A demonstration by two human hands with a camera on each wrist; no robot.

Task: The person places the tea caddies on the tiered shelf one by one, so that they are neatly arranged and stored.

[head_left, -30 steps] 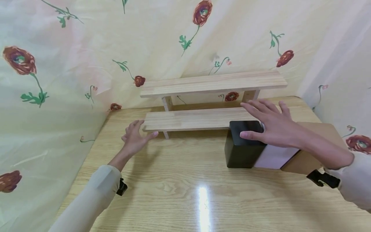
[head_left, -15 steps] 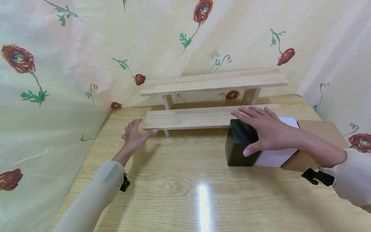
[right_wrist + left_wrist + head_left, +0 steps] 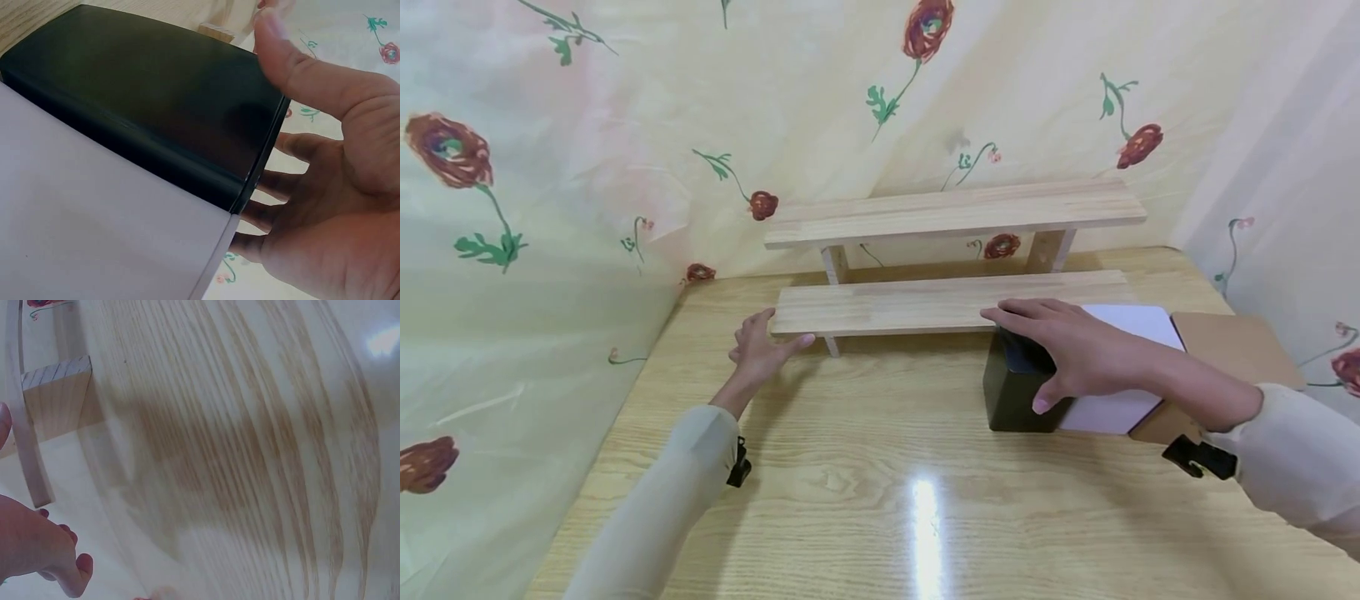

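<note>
Black box upright — right hand atop.

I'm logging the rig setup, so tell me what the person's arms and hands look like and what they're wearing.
Both arms wear long, loose, pale cream sleeves that end at the wrists. The left hand and the right hand are bare: no gloves, rings or watch can be seen. A small black clip-like device sits at the left cuff, and a similar black mount hangs under the right cuff. No cables or markings are visible.

No text, label, brand, number or sign can be read on anything in view.
</note>
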